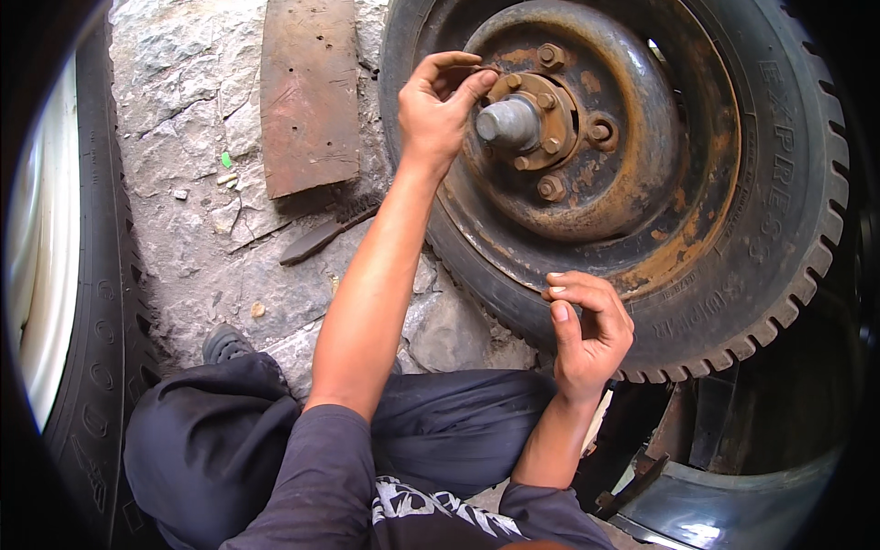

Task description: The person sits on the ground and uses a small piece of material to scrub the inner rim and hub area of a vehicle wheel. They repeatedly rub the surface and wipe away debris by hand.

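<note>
My left hand [440, 110] reaches to the upper left of the wheel hub [555, 119]. Its thumb and fingers curl together at the wheel nuts there; whatever lies between them is mostly hidden. A thick grey axle end [509, 124] sticks out of the hub just beside the thumb. Rusty wheel nuts [551, 189] show around the hub flange. In front of the lower sidewall of the tyre [779, 174] hovers my right hand [594, 335], its thumb and fingertips drawn close in a pinch. I cannot make out anything in that pinch. The rusty wheel rim [678, 261] surrounds the hub.
A worn brown board [310, 101] lies on the cracked stone ground [183, 92]. Near its lower end is a dark flat tool [316, 240]. Another tyre [96, 302] stands along the left side. A shiny dark curved panel [733, 500] sits at the lower right.
</note>
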`<state>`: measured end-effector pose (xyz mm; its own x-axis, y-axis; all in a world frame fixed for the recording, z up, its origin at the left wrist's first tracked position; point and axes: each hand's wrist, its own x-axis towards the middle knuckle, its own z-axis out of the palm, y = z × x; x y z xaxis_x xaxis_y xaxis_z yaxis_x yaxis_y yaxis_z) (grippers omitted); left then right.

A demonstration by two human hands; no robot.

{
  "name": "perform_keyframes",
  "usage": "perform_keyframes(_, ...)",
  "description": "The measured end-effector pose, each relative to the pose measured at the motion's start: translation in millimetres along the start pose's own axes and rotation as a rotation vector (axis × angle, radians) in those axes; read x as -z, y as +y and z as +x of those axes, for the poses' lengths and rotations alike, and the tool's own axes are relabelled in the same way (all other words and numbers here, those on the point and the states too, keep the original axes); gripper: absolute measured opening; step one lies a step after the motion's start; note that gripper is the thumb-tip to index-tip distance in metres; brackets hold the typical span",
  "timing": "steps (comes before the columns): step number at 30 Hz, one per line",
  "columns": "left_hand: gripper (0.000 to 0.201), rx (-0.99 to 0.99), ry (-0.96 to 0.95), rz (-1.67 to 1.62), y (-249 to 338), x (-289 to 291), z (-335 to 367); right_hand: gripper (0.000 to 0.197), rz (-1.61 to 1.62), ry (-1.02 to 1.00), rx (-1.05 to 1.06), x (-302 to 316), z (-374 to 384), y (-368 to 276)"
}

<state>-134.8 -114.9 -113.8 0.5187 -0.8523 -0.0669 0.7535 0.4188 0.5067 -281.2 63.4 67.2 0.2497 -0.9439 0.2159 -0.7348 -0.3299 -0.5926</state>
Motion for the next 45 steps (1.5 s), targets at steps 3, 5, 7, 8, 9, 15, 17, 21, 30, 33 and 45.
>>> perform_keyframes(3,0.023,0.077,0.006,0.098,12,7,-6,0.01,-0.015,0.017,-0.034,3,-5,4)
perform_keyframes(5,0.026,0.057,-0.078,0.06,19,8,-7,0.01,-0.039,0.025,-0.035,6,-7,5)
perform_keyframes(7,0.026,0.068,-0.096,0.149,25,9,-5,0.009,-0.048,0.029,-0.012,7,-9,4)
perform_keyframes(8,0.026,0.076,-0.107,0.188,28,6,-4,0.009,-0.059,0.033,0.0,9,-10,4)
perform_keyframes(9,0.033,0.132,-0.114,0.249,34,4,-4,0.009,-0.053,0.032,0.002,9,-10,2)
perform_keyframes(15,0.039,0.1,-0.12,0.279,37,5,-6,0.009,-0.043,0.022,0.011,7,-8,-4)
perform_keyframes(17,0.034,0.054,-0.077,0.383,35,5,0,0.01,-0.046,0.021,0.01,6,-9,-4)
perform_keyframes(21,0.025,0.14,-0.094,0.339,37,-1,-1,0.01,-0.064,0.018,0.014,8,-12,-4)
perform_keyframes(30,0.027,0.242,-0.139,0.274,20,-3,4,0.011,-0.052,0.012,0.017,6,-13,-5)
perform_keyframes(33,0.024,0.352,-0.196,0.2,29,1,7,0.012,-0.069,0.007,0.023,6,-13,-6)
perform_keyframes(45,0.027,0.271,-0.111,0.253,28,-1,1,0.013,-0.084,-0.02,0.037,2,-10,-11)
